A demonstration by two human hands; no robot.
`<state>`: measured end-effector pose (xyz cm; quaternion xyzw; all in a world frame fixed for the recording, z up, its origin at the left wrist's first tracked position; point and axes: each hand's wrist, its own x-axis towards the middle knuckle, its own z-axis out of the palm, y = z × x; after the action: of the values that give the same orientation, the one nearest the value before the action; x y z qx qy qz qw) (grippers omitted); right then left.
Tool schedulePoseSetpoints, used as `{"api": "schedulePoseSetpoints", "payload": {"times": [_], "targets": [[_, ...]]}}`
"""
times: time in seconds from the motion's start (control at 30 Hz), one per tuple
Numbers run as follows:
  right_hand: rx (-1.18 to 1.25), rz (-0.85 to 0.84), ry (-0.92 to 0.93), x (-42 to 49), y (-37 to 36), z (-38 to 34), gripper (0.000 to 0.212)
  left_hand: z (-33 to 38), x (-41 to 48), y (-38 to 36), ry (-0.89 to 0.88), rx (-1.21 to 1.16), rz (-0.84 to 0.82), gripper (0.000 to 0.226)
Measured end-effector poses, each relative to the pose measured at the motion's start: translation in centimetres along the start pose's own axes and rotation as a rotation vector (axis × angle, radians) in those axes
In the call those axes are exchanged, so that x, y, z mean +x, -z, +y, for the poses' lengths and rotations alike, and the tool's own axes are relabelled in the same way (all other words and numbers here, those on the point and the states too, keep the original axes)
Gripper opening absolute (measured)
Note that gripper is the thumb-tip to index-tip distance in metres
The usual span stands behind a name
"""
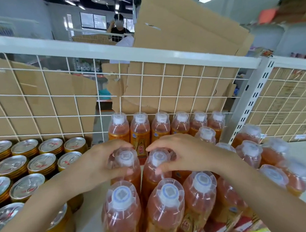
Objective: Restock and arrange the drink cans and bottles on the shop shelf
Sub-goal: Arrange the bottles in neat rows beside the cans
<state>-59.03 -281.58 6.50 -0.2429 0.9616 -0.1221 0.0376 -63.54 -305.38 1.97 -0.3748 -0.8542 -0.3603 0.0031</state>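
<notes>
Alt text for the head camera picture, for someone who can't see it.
The left hand grips one orange bottle by its top, the right hand the next bottle, among rows of bottles. Gold cans stand left of them; a wire grid and cardboard stand behind.

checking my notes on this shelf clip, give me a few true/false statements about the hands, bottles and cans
1. The left hand grips one bottle by its top, and the right hand grips another bottle. True.
2. The cans stand to the right of the bottles. False: they stand to the left.
3. A wire grid stands behind the bottles. True.
4. The cans lie on their sides. False: they stand upright.
5. The bottles are uncapped. False: white caps are on.
</notes>
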Motion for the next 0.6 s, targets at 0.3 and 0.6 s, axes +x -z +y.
{"api": "schedulePoseSetpoints", "payload": {"times": [0.3, 0.6], "targets": [[-0.138, 0.005, -0.023, 1.8, 0.3, 0.3, 0.048, -0.5, 1.8, 0.1, -0.031, 0.162, 0.002, 0.044], [-0.131, -0.023, -0.028, 5.5, 0.7, 1.8, 0.044, -1.8, 4.4, 1.3, 0.013, 0.182, -0.030, 0.043]]}}
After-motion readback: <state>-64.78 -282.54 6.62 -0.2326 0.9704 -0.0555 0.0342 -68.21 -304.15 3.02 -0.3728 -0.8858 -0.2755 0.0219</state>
